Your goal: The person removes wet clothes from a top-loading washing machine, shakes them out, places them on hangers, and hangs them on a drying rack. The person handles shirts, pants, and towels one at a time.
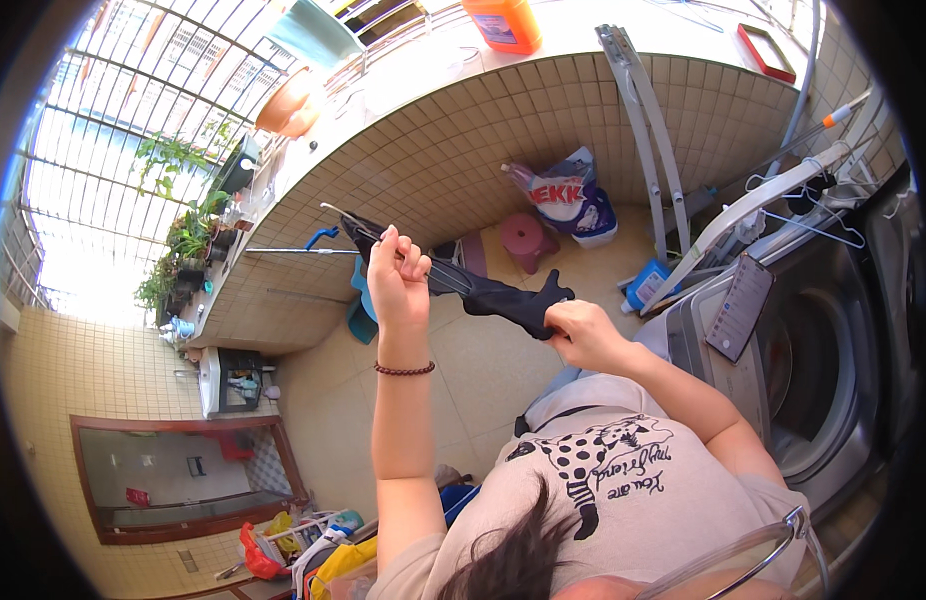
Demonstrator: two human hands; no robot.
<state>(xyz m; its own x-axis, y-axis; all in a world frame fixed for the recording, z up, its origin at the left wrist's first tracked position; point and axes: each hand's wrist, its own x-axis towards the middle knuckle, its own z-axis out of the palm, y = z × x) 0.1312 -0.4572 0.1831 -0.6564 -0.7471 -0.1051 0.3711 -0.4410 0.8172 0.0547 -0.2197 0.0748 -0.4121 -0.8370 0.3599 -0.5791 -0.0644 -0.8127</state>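
A black cloth garment (504, 300) stretches in the air between my two hands, over the tiled floor. My left hand (398, 281), raised and with a beaded bracelet at the wrist, grips the upper part of the garment and a thin clothes hanger (448, 279) that runs along it. One end of that hanger pokes out beyond the cloth at the upper left. My right hand (587, 334) pinches the garment's other end between thumb and fingers. Part of the hanger is hidden by the cloth and my left fingers.
To the right stands a front-loading washing machine (815, 375) with a phone (740, 307) on top. A detergent bag (557, 191), a pink stool (527, 241) and a blue bottle (649, 285) sit near the tiled wall. An orange jug (504, 26) stands on the ledge, with potted plants (197, 229) farther left.
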